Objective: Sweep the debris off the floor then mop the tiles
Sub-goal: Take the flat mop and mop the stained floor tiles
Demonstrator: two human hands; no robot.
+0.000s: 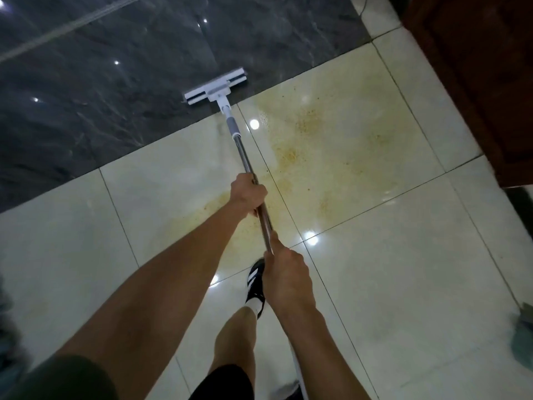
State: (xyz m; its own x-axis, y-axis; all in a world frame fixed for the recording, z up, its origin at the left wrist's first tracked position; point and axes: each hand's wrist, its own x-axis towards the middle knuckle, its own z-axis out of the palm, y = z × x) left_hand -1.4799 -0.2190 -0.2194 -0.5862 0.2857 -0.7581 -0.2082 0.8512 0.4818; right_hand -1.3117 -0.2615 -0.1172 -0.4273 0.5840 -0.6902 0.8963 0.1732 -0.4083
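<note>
A flat white mop head rests on the dark marble tile, right at its border with the pale tiles. Its metal pole slants back toward me. My left hand grips the pole midway. My right hand grips the pole's near end, thumb lying along the shaft. A yellowish smear with fine gritty specks spreads over the pale tiles to the right of the pole.
A dark wooden door or cabinet stands at the upper right. My foot in a black-and-white shoe is planted below the hands. A blurred teal object lies at the right edge. A cable hangs at the top.
</note>
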